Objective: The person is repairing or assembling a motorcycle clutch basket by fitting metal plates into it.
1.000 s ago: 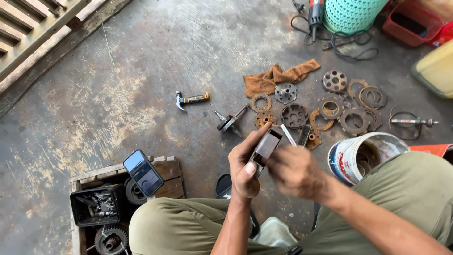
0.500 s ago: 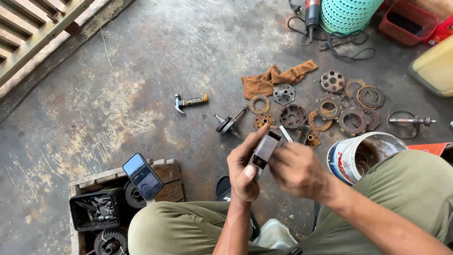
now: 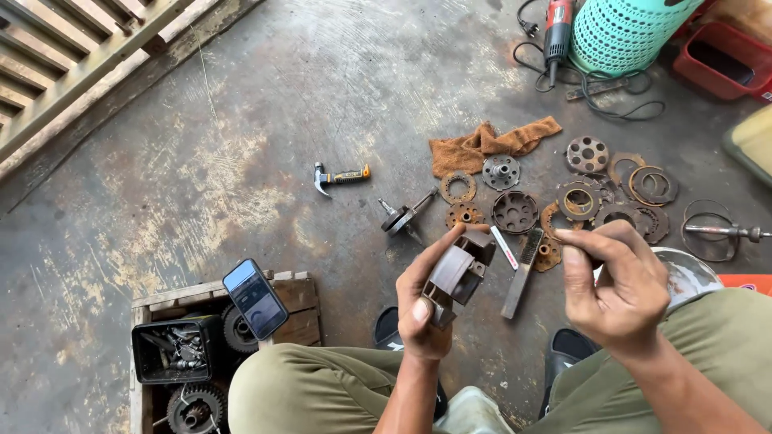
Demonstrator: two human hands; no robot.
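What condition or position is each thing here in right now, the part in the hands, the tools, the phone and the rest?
Left hand: gripping the metal part.
Metal part: held up off the floor, greasy.
Right hand: free of the part, fingers pinched together.
Hammer: lying flat on the floor.
Phone: screen lit, propped on the wooden crate.
Rag: crumpled.
Rusty discs: spread out on the floor.
Angle grinder: lying idle, cable loose.
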